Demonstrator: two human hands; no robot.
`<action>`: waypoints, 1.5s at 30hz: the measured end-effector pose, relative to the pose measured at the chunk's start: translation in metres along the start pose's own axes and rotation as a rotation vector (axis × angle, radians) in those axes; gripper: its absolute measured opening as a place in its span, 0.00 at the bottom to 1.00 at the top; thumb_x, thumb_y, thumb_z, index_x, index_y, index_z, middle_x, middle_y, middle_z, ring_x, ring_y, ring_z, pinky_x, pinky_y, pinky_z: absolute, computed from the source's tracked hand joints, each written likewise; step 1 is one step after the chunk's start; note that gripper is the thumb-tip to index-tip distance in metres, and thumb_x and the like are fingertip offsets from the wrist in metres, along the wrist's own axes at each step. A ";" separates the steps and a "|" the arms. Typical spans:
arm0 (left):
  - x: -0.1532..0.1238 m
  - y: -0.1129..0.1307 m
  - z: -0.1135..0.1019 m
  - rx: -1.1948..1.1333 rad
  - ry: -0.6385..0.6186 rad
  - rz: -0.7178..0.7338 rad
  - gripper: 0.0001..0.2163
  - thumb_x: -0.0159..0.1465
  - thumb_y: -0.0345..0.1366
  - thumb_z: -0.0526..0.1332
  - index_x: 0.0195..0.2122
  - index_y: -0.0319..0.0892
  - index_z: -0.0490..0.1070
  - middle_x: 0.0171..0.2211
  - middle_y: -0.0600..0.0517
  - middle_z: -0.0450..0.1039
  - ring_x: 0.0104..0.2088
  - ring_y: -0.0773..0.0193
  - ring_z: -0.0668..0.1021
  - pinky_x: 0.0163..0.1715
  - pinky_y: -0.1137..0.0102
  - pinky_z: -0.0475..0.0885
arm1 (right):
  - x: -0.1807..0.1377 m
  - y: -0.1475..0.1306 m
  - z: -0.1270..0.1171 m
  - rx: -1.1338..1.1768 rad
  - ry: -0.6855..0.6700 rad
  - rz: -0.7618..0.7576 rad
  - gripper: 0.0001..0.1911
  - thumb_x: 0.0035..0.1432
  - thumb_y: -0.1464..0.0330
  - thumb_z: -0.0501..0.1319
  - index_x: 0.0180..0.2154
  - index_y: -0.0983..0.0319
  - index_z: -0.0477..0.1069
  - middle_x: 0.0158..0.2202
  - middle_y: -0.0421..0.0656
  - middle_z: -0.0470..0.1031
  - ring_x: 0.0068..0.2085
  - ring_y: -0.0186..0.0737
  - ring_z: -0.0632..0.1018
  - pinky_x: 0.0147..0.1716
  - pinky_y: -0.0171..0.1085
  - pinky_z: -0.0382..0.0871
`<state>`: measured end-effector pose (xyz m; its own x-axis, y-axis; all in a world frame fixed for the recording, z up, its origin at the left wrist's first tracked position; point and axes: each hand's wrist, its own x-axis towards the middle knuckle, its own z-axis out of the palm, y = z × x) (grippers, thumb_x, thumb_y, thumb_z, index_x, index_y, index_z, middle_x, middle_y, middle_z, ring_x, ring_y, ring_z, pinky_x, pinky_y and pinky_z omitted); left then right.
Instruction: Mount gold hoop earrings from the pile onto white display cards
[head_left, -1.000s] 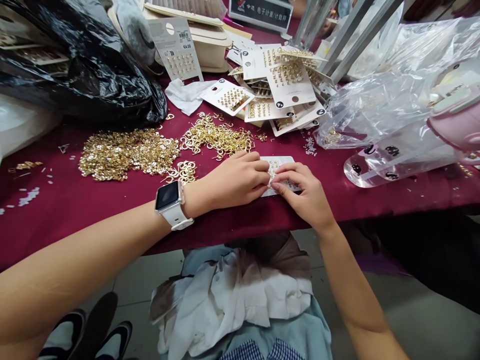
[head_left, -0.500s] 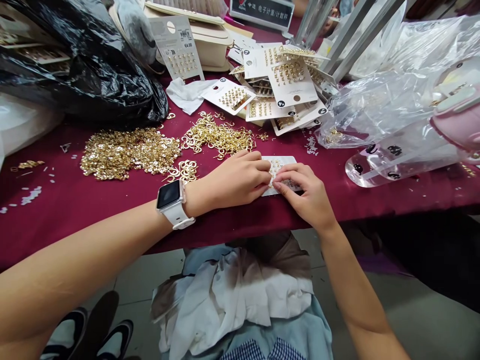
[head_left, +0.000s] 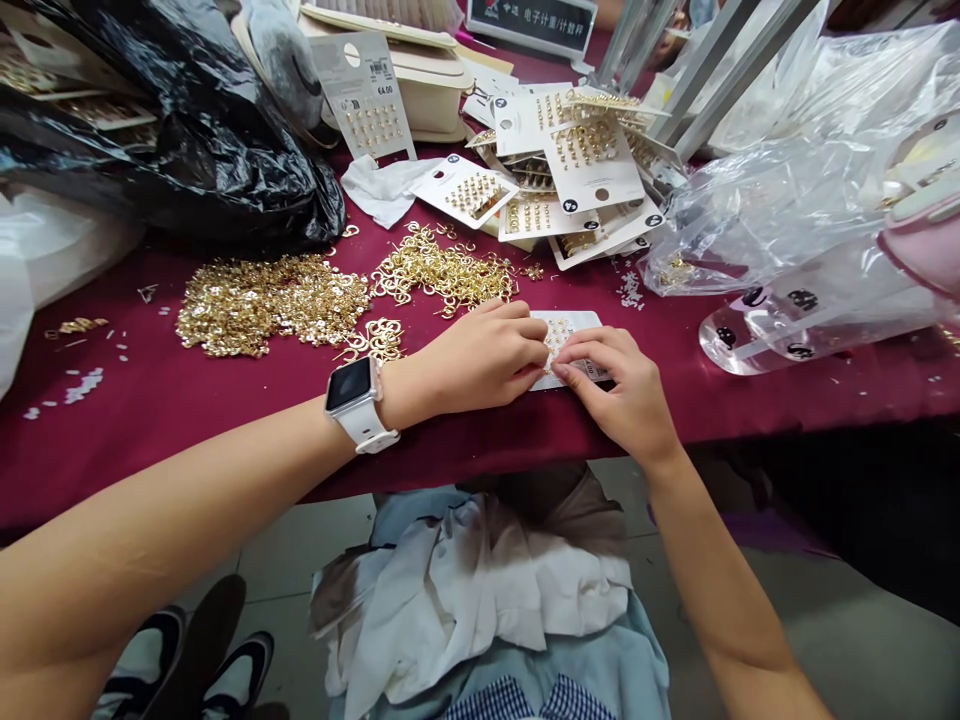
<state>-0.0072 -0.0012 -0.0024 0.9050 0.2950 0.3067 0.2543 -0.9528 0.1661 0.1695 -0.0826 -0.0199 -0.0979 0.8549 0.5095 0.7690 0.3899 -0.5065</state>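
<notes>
A small white earring card (head_left: 574, 325) lies flat near the front edge of the maroon table (head_left: 187, 420). Both hands rest on it, fingertips meeting over its middle. My left hand (head_left: 480, 355), with a white smartwatch (head_left: 354, 398) on the wrist, has its fingers curled and pinched at the card. My right hand (head_left: 619, 385) is likewise curled, with fingers pressed on the card's near edge. What the fingertips pinch is too small to make out. Loose gold earrings lie in a left pile (head_left: 270, 305) and a middle pile (head_left: 442, 270) just behind the hands.
A stack of filled earring cards (head_left: 577, 170) sits behind the hands. One card (head_left: 365, 95) stands against a beige box (head_left: 431, 85). A black plastic bag (head_left: 165, 130) fills the back left, and clear plastic bags (head_left: 795, 190) the right. Clothing lies on my lap (head_left: 487, 590).
Both hands stay on the card with barely any finger movement. The whole view has shifted slightly, as the head camera moved.
</notes>
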 end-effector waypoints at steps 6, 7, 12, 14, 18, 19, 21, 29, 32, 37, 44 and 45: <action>0.000 0.000 -0.001 -0.008 -0.008 -0.010 0.12 0.67 0.33 0.53 0.32 0.40 0.75 0.33 0.50 0.75 0.36 0.62 0.69 0.40 0.66 0.62 | 0.001 0.000 0.000 -0.030 -0.006 -0.019 0.04 0.57 0.71 0.62 0.31 0.56 0.72 0.34 0.40 0.77 0.40 0.42 0.75 0.44 0.43 0.68; 0.000 0.000 -0.001 -0.011 -0.010 -0.011 0.12 0.67 0.34 0.53 0.33 0.40 0.75 0.33 0.50 0.75 0.36 0.62 0.69 0.40 0.66 0.62 | 0.001 0.000 0.001 -0.036 -0.004 -0.028 0.04 0.57 0.72 0.62 0.31 0.56 0.72 0.34 0.40 0.77 0.40 0.42 0.75 0.43 0.43 0.68; 0.000 0.000 0.000 -0.009 -0.008 -0.007 0.13 0.67 0.34 0.52 0.34 0.40 0.76 0.34 0.50 0.75 0.36 0.61 0.69 0.40 0.66 0.62 | 0.001 0.000 0.001 -0.047 -0.001 -0.058 0.04 0.57 0.73 0.62 0.31 0.57 0.72 0.35 0.41 0.77 0.40 0.42 0.75 0.43 0.42 0.69; 0.000 0.000 0.000 -0.005 -0.001 0.001 0.14 0.67 0.35 0.52 0.33 0.40 0.76 0.33 0.49 0.75 0.35 0.62 0.69 0.40 0.66 0.62 | 0.000 0.000 0.001 -0.045 -0.004 -0.051 0.04 0.56 0.73 0.62 0.31 0.57 0.73 0.35 0.40 0.77 0.41 0.42 0.75 0.43 0.43 0.69; 0.001 0.000 0.001 -0.017 -0.005 -0.003 0.13 0.67 0.34 0.52 0.32 0.40 0.76 0.33 0.49 0.75 0.35 0.62 0.69 0.39 0.67 0.63 | 0.000 0.000 0.001 -0.041 -0.015 -0.035 0.04 0.56 0.72 0.63 0.31 0.56 0.74 0.36 0.40 0.78 0.42 0.43 0.75 0.44 0.43 0.69; 0.001 0.000 0.001 -0.020 -0.009 -0.007 0.13 0.67 0.34 0.53 0.32 0.40 0.76 0.33 0.50 0.75 0.35 0.62 0.69 0.39 0.67 0.63 | 0.000 0.000 0.001 -0.040 -0.014 -0.033 0.04 0.55 0.72 0.63 0.31 0.56 0.74 0.36 0.40 0.78 0.42 0.43 0.75 0.44 0.43 0.69; 0.001 -0.001 0.000 -0.023 -0.019 -0.014 0.12 0.66 0.34 0.53 0.31 0.40 0.75 0.33 0.50 0.75 0.35 0.62 0.69 0.39 0.67 0.62 | 0.000 0.000 0.001 -0.039 -0.010 -0.034 0.05 0.55 0.73 0.64 0.31 0.57 0.74 0.36 0.41 0.78 0.42 0.42 0.76 0.44 0.43 0.70; 0.000 -0.001 0.000 -0.022 -0.017 -0.019 0.11 0.66 0.34 0.54 0.33 0.40 0.76 0.33 0.51 0.75 0.35 0.62 0.69 0.40 0.67 0.62 | -0.002 0.000 -0.001 -0.044 -0.007 -0.077 0.04 0.56 0.72 0.63 0.35 0.59 0.74 0.36 0.42 0.77 0.42 0.41 0.76 0.45 0.41 0.70; 0.000 -0.001 0.000 -0.022 -0.023 -0.021 0.11 0.66 0.34 0.54 0.33 0.41 0.76 0.33 0.51 0.75 0.35 0.62 0.69 0.40 0.66 0.62 | -0.002 -0.003 -0.002 -0.049 0.042 -0.084 0.03 0.57 0.72 0.62 0.34 0.59 0.73 0.34 0.42 0.77 0.40 0.40 0.77 0.42 0.40 0.71; 0.000 -0.001 -0.001 -0.020 -0.035 -0.024 0.11 0.65 0.33 0.54 0.34 0.41 0.76 0.33 0.51 0.74 0.36 0.61 0.69 0.40 0.67 0.62 | -0.001 -0.003 0.000 -0.106 0.063 -0.151 0.04 0.58 0.74 0.61 0.33 0.59 0.71 0.32 0.41 0.77 0.38 0.39 0.77 0.40 0.39 0.71; 0.000 -0.002 0.000 0.003 -0.018 -0.002 0.10 0.65 0.33 0.55 0.32 0.41 0.75 0.32 0.51 0.74 0.35 0.62 0.69 0.40 0.67 0.62 | -0.004 -0.004 0.003 -0.290 0.113 -0.279 0.04 0.58 0.75 0.60 0.33 0.61 0.71 0.33 0.44 0.76 0.38 0.41 0.75 0.41 0.40 0.72; 0.000 -0.002 0.000 0.008 -0.015 0.002 0.10 0.65 0.33 0.55 0.31 0.40 0.75 0.32 0.51 0.74 0.35 0.62 0.69 0.40 0.67 0.62 | -0.005 -0.004 0.003 -0.321 0.115 -0.298 0.04 0.58 0.75 0.60 0.33 0.62 0.71 0.33 0.45 0.76 0.39 0.42 0.75 0.41 0.40 0.72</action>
<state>-0.0072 0.0008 -0.0029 0.9104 0.2917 0.2934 0.2547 -0.9540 0.1584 0.1649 -0.0876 -0.0220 -0.2878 0.6704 0.6839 0.8765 0.4721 -0.0940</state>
